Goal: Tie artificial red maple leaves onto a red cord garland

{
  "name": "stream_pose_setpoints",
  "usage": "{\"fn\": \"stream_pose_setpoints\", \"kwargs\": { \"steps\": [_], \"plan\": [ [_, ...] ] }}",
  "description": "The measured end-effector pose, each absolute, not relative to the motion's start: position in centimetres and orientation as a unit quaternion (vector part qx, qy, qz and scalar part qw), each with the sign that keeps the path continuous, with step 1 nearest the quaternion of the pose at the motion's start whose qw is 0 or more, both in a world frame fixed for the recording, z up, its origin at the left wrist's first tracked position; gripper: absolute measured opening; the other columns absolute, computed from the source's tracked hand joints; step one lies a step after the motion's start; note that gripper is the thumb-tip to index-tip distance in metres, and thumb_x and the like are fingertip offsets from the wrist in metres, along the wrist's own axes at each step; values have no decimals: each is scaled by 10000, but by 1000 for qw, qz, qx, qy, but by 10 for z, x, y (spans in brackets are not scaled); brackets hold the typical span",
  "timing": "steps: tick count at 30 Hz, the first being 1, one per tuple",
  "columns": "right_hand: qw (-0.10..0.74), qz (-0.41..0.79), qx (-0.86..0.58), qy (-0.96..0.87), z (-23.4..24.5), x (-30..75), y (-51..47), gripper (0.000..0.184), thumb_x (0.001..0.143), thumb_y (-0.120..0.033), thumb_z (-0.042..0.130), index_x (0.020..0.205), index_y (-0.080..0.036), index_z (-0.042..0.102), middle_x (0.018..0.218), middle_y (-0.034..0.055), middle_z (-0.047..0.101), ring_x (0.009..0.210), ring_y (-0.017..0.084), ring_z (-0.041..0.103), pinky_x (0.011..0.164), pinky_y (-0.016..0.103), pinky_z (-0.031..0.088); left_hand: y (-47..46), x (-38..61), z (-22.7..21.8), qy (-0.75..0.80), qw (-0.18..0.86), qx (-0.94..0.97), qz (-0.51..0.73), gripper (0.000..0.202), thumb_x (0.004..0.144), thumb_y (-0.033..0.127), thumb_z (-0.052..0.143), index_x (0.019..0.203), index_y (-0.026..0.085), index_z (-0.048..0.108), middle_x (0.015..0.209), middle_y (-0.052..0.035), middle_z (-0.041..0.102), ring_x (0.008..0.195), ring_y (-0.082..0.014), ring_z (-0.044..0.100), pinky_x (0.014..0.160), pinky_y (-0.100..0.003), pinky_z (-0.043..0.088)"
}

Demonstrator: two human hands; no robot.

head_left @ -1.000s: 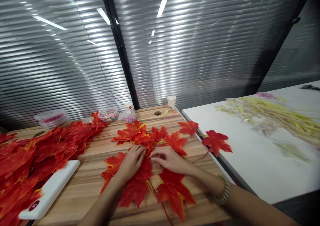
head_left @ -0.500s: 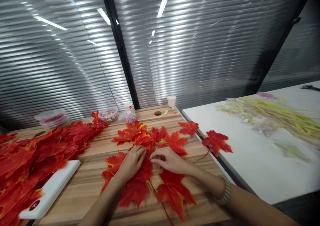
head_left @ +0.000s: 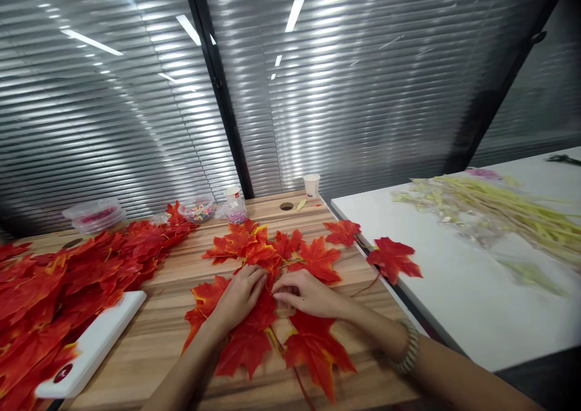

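Observation:
Red and orange artificial maple leaves point(head_left: 318, 259) on thin stems spread over the wooden table point(head_left: 158, 332) around both hands. My left hand point(head_left: 245, 293) is closed among the middle leaves, its fingertips pinched together; the pinched part is mostly hidden. Close by on the right, my right hand point(head_left: 306, 293) is closed too, thumb and forefinger together at the same cluster. What sits between its fingertips is too small to tell. A brown stem point(head_left: 299, 382) runs toward the front edge past a large red leaf point(head_left: 318, 350).
A heap of red maple leaves point(head_left: 91, 266) covers the left side, partly over a white slab point(head_left: 109, 338). Behind stand bead containers point(head_left: 198, 210), plastic tubs point(head_left: 97, 214) and paper cups point(head_left: 311, 185). The white table point(head_left: 436, 272) at right carries yellow strands point(head_left: 508, 208).
Both hands stay at the same spot in the leaf cluster. Only the right hand's fingers have shifted very slightly.

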State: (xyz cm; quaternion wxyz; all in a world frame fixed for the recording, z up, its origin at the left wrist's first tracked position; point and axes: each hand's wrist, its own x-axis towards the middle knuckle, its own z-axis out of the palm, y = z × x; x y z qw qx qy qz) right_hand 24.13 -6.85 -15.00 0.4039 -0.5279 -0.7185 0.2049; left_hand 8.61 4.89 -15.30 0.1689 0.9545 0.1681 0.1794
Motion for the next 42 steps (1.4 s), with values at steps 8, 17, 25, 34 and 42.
{"fn": "stream_pose_setpoints", "kwargs": {
  "steps": [8, 17, 25, 34, 42],
  "plan": [
    [390, 189, -525, -732, -154, 242, -69, 174, 824, -199, 494, 897, -135, 638, 825, 46, 661, 715, 131, 586, 682, 208, 426, 49, 86, -152, 170, 170, 956, 170, 250, 877, 220, 342, 970, 195, 573, 954, -63, 581, 886, -177, 526, 793, -313, 424],
    [401, 200, -526, -723, -152, 241, -70, 176, 824, -175, 483, 882, -117, 637, 784, 55, 658, 669, 127, 581, 634, 199, 422, 48, 86, -152, 173, 168, 953, 183, 242, 870, 228, 357, 970, 202, 576, 949, -63, 585, 887, -177, 534, 794, -309, 434],
    [435, 189, -529, -704, -151, 241, -68, 168, 783, -133, 499, 896, -116, 623, 772, 49, 633, 633, 115, 552, 603, 198, 428, 51, 86, -149, 160, 168, 949, 214, 211, 859, 234, 391, 922, 188, 588, 900, -61, 605, 840, -168, 550, 761, -296, 443],
    [492, 192, -529, -665, -155, 241, -66, 160, 783, -155, 490, 901, -141, 596, 721, 25, 599, 584, 103, 526, 552, 198, 426, 56, 84, -148, 142, 181, 941, 247, 214, 871, 245, 383, 907, 176, 583, 841, -60, 620, 803, -162, 563, 740, -292, 446],
    [547, 186, -528, -623, -154, 241, -65, 151, 802, -164, 462, 903, -145, 571, 763, 42, 610, 659, 122, 567, 612, 225, 457, 55, 81, -148, 176, 156, 932, 277, 234, 865, 261, 396, 950, 179, 598, 881, -61, 646, 829, -168, 587, 746, -275, 449]
  ]
}}
